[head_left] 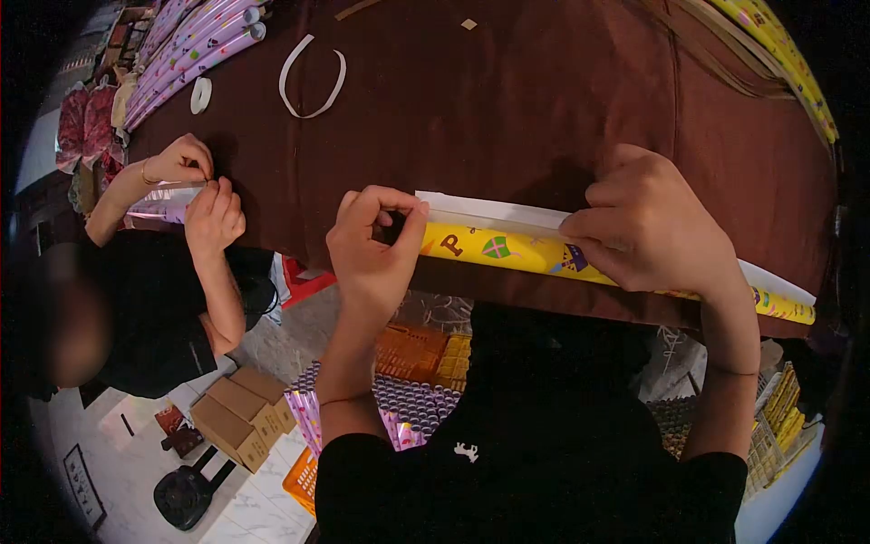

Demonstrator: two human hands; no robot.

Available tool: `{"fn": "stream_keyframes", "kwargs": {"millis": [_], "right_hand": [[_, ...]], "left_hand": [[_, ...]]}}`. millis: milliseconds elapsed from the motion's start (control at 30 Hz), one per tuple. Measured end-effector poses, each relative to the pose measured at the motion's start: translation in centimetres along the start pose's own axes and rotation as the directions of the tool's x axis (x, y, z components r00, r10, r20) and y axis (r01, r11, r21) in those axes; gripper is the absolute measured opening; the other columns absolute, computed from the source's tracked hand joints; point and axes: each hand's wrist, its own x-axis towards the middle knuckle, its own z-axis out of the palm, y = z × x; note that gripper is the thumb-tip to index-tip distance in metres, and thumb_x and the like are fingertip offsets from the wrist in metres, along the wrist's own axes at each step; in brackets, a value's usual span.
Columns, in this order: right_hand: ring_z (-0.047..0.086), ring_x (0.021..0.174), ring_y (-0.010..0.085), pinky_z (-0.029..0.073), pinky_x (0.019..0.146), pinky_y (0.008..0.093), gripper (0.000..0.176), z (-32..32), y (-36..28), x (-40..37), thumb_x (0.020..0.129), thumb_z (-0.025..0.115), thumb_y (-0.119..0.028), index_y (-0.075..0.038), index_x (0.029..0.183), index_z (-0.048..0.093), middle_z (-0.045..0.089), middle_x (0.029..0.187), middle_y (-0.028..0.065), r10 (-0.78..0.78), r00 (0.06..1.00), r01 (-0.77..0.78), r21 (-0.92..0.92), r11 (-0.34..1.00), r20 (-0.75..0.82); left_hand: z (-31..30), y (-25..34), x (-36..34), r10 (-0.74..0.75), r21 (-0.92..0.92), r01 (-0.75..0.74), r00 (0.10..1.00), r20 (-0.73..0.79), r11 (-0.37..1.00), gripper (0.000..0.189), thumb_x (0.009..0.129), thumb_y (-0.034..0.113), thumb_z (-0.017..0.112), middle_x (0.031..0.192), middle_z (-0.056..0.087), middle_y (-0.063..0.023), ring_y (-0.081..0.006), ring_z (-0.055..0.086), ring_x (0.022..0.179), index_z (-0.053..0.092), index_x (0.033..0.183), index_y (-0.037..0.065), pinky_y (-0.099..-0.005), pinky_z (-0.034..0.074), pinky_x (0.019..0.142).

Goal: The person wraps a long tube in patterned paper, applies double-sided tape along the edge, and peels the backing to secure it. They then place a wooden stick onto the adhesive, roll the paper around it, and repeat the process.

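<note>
A roll of yellow wrapping paper [535,257] with printed figures lies along the near edge of the brown-covered table, its white inner side turned up along the far edge. At its left end, my left hand [373,240] pinches the corner of the paper between thumb and forefinger. My right hand [657,227] is closed with its fingertips on the white edge [507,211], around the middle of the roll. Past my right wrist the roll runs on to the right. What lies under the right palm is hidden.
A white strip loop [311,113] and a white tape roll [200,95] lie on the table [507,109]. Purple rolls [204,54] lie back left, yellow rolls [797,68] back right. Left, a co-worker's hands [216,213] hold purple paper. Cardboard boxes [236,412] stand below.
</note>
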Motion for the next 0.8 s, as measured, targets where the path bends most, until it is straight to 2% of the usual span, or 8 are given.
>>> {"fn": "stream_keyframes", "kwargs": {"millis": [33, 67, 100, 133, 200, 333, 400, 800], "right_hand": [[0.058, 0.056, 0.0275, 0.045, 0.062, 0.0392, 0.01, 0.0, 0.0, 0.0, 0.066, 0.07, -0.014, -0.009, 0.063, 0.062, 0.055, 0.056, 0.0061, 0.0, 1.0, 0.0, 0.001, 1.0, 0.0], [0.055, 0.054, 0.0255, 0.044, 0.061, 0.0373, 0.008, 0.1, 0.0, 0.0, 0.064, 0.071, -0.01, -0.008, 0.07, 0.066, 0.052, 0.056, 0.0042, -0.016, 1.0, 0.016, -0.003, 1.0, -0.004], [0.052, 0.052, 0.0234, 0.043, 0.06, 0.0353, 0.015, 0.1, 0.0, -0.1, 0.063, 0.073, -0.006, -0.007, 0.078, 0.071, 0.049, 0.055, 0.0022, -0.031, 0.999, 0.031, -0.006, 0.999, -0.008], [0.052, 0.052, 0.0234, 0.043, 0.06, 0.0353, 0.015, 0.1, 0.0, -0.1, 0.063, 0.073, -0.006, -0.007, 0.078, 0.071, 0.049, 0.055, 0.0022, -0.031, 0.999, 0.031, -0.006, 0.999, -0.008], [0.052, 0.052, 0.0237, 0.043, 0.061, 0.0354, 0.015, 0.0, -0.2, 0.0, 0.063, 0.073, -0.006, -0.007, 0.078, 0.071, 0.048, 0.055, 0.0024, -0.015, 1.0, 0.015, -0.013, 1.0, 0.011], [0.052, 0.052, 0.0239, 0.043, 0.06, 0.0358, 0.017, 0.3, -0.3, 0.1, 0.062, 0.072, -0.006, -0.007, 0.079, 0.07, 0.048, 0.055, 0.0026, -0.012, 1.0, 0.012, -0.038, 0.999, 0.012], [0.051, 0.051, 0.0237, 0.041, 0.058, 0.0361, 0.015, 0.5, -0.2, 0.1, 0.062, 0.071, -0.007, -0.008, 0.077, 0.069, 0.047, 0.054, 0.0027, -0.045, 0.998, 0.044, -0.05, 0.998, -0.035], [0.051, 0.05, 0.0236, 0.042, 0.058, 0.0358, 0.012, 0.7, -0.8, -0.1, 0.064, 0.07, -0.009, -0.008, 0.075, 0.065, 0.048, 0.055, 0.0034, -0.01, 1.0, 0.012, -0.135, 0.991, 0.018]], "left_hand": [[0.0, 0.0, 0.0, 0.0, 0.0, 0.0, 1.0, 0.0, 1.0, 0.01, 0.085, 0.006, 0.073, 0.078, 0.057, 0.003, -0.005, 0.047, 0.072, 0.064, 0.088, 0.004, -0.0203, 0.04, 0.066], [0.0, 0.0, 0.0, -0.005, -0.021, 0.005, 1.0, -0.001, 1.0, 0.01, 0.086, 0.006, 0.073, 0.078, 0.056, 0.0031, -0.0049, 0.048, 0.072, 0.064, 0.088, 0.004, -0.0202, 0.04, 0.065], [0.0, 0.0, -0.1, -0.01, -0.043, 0.01, 1.0, -0.001, 0.999, 0.01, 0.086, 0.006, 0.073, 0.077, 0.056, 0.0032, -0.0047, 0.048, 0.073, 0.064, 0.088, 0.005, -0.02, 0.04, 0.065], [0.0, 0.1, 0.0, -0.011, -0.043, 0.011, 1.0, -0.002, 0.999, 0.01, 0.086, 0.006, 0.073, 0.077, 0.056, 0.0032, -0.0047, 0.048, 0.073, 0.064, 0.088, 0.005, -0.02, 0.04, 0.065], [0.2, 0.3, 0.2, -0.097, -0.056, 0.094, 0.995, -0.039, 0.994, 0.01, 0.077, 0.002, 0.074, 0.073, 0.056, -0.0013, -0.0116, 0.049, 0.067, 0.065, 0.079, 0.006, -0.0253, 0.043, 0.06], [0.2, -0.2, 0.5, -0.021, -0.047, 0.018, 0.999, -0.044, 0.999, 0.01, 0.077, 0.002, 0.074, 0.073, 0.056, -0.0011, -0.0111, 0.049, 0.067, 0.065, 0.08, 0.007, -0.0251, 0.043, 0.06], [0.2, -0.2, 0.5, -0.064, -0.042, 0.063, 0.998, -0.03, 0.997, 0.01, 0.077, 0.003, 0.074, 0.073, 0.056, -0.0009, -0.011, 0.049, 0.067, 0.065, 0.08, 0.007, -0.0252, 0.043, 0.06], [0.0, -0.1, 0.8, -0.155, -0.033, 0.158, 0.986, 0.057, 0.987, 0.008, 0.079, 0.007, 0.073, 0.072, 0.056, -0.0017, -0.011, 0.049, 0.066, 0.065, 0.081, 0.007, -0.0263, 0.043, 0.06]]}}
